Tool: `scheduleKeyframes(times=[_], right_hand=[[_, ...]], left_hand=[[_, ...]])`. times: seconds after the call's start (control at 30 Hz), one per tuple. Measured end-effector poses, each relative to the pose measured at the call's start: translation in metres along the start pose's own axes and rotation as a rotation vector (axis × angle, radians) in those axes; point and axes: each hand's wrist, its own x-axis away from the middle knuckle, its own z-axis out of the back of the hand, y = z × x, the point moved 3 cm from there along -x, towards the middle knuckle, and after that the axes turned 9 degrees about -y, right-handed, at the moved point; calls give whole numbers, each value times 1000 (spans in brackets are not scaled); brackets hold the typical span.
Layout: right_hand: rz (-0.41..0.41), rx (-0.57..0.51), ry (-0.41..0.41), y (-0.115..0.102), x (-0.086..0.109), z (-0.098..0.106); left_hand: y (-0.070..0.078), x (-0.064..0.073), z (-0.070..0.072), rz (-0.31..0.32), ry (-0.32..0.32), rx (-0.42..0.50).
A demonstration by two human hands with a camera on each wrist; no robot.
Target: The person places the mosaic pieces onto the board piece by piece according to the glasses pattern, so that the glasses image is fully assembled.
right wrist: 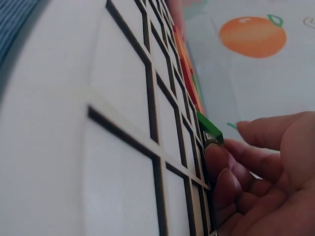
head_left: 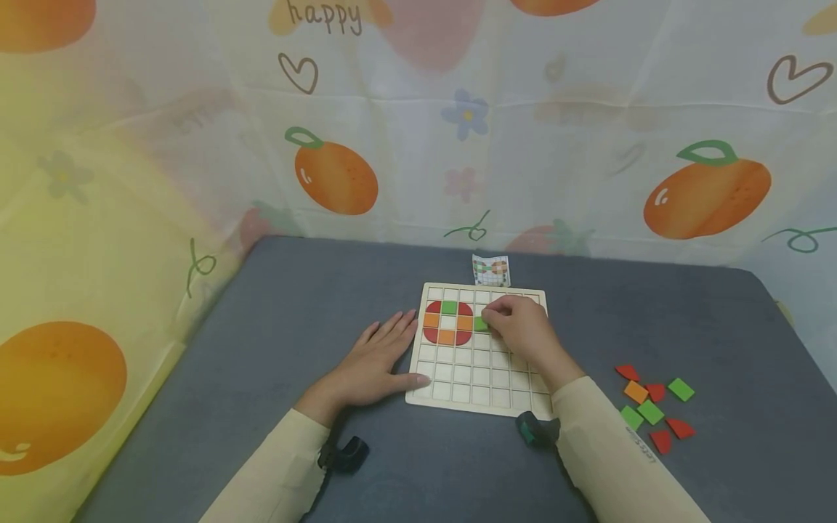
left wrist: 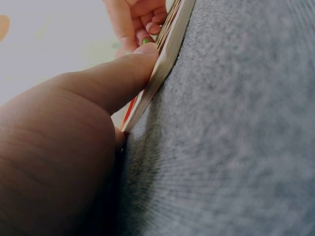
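Note:
A pale wooden grid board (head_left: 463, 375) lies on the table. Red rounded corner pieces, orange square tiles (head_left: 447, 337) and one green tile (head_left: 449, 307) form a ring in its upper left. My right hand (head_left: 526, 334) is over the board's upper middle, its fingers at a green square tile (head_left: 480, 324) just right of the ring. That green tile (right wrist: 210, 127) stands tilted against the grid in the right wrist view. With fingers spread, my left hand (head_left: 369, 369) rests at the board's left edge; its thumb (left wrist: 130, 66) presses on the rim.
Loose red, green and orange pieces (head_left: 650, 412) lie on the grey table (head_left: 314, 290) to the right of the board. A small printed pattern card (head_left: 490, 271) touches the board's far edge. Behind the table hangs a fruit-patterned cloth (head_left: 418, 181).

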Motion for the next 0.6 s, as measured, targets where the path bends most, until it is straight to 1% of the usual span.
scheduleKeyframes(times=[0.23,0.4,0.5,0.6], right_hand=[[1,-11,0,1,2,2],[12,-28,-17,3,2,3],[21,-69,-26,5,2,4],[40,-150,-34,6,4,7]], left_hand=[[1,0,0,-2,-2,-2],[1,0,1,0,-5,-3],[1,0,0,6,-9,-6],[1,0,0,7,-9,-6]])
